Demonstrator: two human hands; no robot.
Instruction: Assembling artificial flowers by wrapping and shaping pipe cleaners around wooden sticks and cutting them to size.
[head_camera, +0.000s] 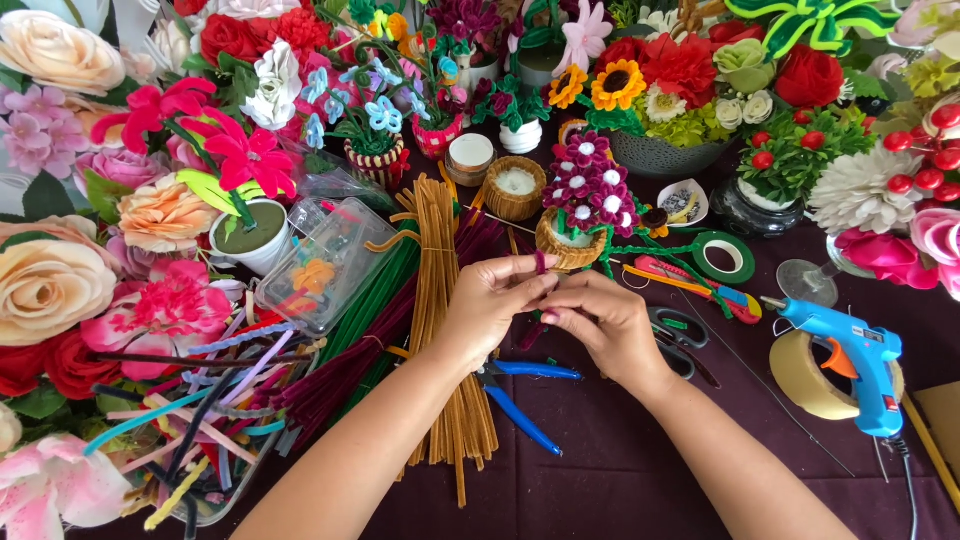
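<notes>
Left hand (487, 305) and right hand (598, 322): fingertips meet, pinched closed on a short maroon pipe cleaner (540, 264) standing up between them. Tan pipe-cleaner bundle (440, 300) just left of the fingers; blue-handled pliers (525, 395) below; blue glue gun (850, 355) well right.

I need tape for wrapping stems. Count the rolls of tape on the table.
2. A small green tape roll lies behind the hands, right of the purple pipe-cleaner flowers. A large tan tape roll sits under the blue glue gun. Others may be hidden among the flowers.
</notes>
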